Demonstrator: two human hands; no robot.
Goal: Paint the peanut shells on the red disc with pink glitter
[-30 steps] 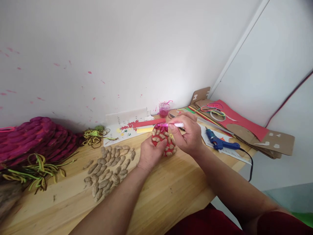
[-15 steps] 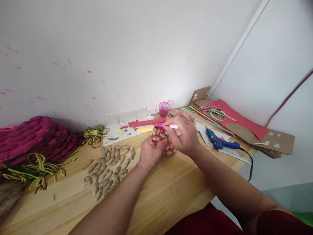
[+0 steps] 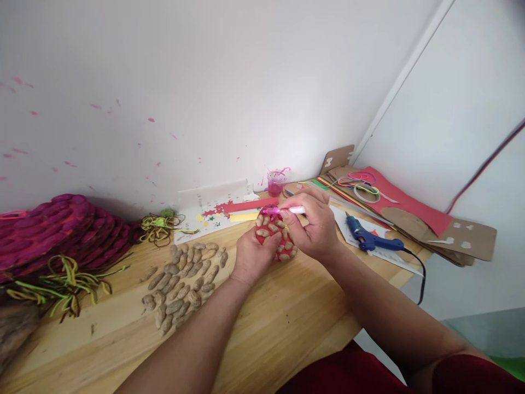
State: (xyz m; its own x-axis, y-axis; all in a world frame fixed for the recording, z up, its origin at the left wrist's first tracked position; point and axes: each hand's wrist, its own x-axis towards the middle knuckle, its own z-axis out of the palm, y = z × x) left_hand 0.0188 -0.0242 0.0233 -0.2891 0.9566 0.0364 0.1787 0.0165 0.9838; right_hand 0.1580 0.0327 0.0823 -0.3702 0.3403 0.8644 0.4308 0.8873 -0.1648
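My left hand (image 3: 254, 253) grips a red piece studded with peanuts (image 3: 270, 232) by its near left side, thumb on top. In my right hand (image 3: 314, 227) is a paintbrush (image 3: 296, 210) with a pale handle, pinched between thumb and fingers. Its pink-stained end points left and meets the far edge of the red piece, where some peanuts are pink. Behind the hands stands a clear cup of pink paint (image 3: 275, 185). Loose peanuts (image 3: 180, 290) lie on the wooden table (image 3: 262, 334), left of my left forearm.
Stacked magenta peanut-covered pieces (image 3: 53, 232) and green-yellow yarn (image 3: 65, 284) are at left. A printed sheet (image 3: 188, 219) holds small paper stars and a red strip (image 3: 250, 204). At right are a blue glue gun (image 3: 373, 239) with cord, cardboard (image 3: 471, 241) and red sheets (image 3: 410, 200).
The brush and my right hand have shifted slightly to the right along the far edge of the red piece. My left hand holds nearly the same place.
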